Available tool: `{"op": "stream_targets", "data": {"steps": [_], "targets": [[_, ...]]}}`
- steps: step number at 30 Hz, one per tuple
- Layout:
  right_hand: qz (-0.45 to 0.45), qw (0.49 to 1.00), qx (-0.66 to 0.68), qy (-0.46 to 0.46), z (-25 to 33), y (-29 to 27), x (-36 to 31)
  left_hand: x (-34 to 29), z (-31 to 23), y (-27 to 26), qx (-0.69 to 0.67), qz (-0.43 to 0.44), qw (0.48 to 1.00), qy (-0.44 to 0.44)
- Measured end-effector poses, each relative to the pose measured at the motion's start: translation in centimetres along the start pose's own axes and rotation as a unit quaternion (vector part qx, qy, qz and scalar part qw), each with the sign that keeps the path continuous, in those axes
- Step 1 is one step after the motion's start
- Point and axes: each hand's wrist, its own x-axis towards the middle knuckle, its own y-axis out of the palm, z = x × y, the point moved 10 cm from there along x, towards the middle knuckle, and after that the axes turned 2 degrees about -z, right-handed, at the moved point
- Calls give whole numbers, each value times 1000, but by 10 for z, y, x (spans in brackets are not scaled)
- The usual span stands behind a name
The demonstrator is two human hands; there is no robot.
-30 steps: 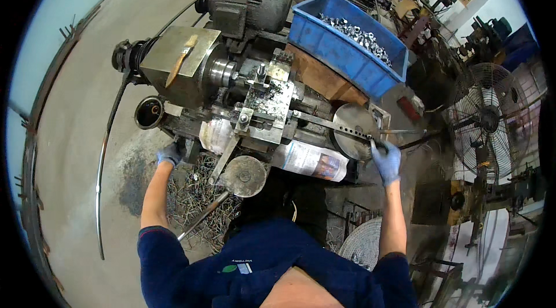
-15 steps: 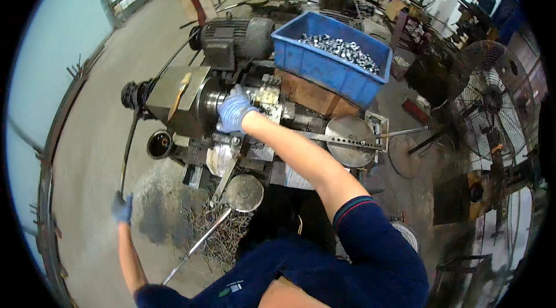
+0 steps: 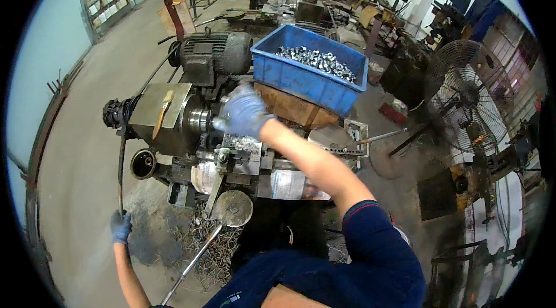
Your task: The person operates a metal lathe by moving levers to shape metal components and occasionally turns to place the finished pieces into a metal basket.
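Note:
My left hand, in a blue-grey glove, is wrapped round the lower end of a long dark lever that runs up to the belt end of a small lathe. My right hand, gloved the same way, is over the lathe bed just right of the shiny metal spindle nose. Motion smears its fingers, so whether anything is in them cannot be made out. The grey headstock carries a brush with a wooden handle. Below my right hand is the tool slide, strewn with metal chips.
A blue crate of small metal parts stands on cardboard behind the lathe, beside a motor. Metal shavings cover the floor near a round plate with a long bar. A large fan stands at the right.
My right hand has come away from the spindle nose, up and to the right, uncovering it. My left hand stays on the lever. The whole view has shifted slightly.

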Motion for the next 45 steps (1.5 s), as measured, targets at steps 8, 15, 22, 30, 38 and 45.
{"op": "stream_targets", "data": {"steps": [8, 15, 22, 30, 38, 45], "targets": [[-247, 948, -29, 197, -215, -49, -105, 33, -34, 23, -40, 68, 994, 74], [-321, 877, 187, 304, -220, 13, -330, 47, -9, 18, -70, 98, 991, 51], [46, 611, 205, 763, -131, 199, -775, 54, 24, 20, -58, 79, 986, -135], [102, 403, 278, 866, 27, 320, -913, 78, 15, 45, -39, 63, 988, -137], [242, 459, 291, 804, -17, 341, -872, 89, 27, 15, -70, 37, 987, -138], [200, 598, 193, 752, -43, 374, -916, 69, 0, -8, 55, 137, 989, -4]]}}
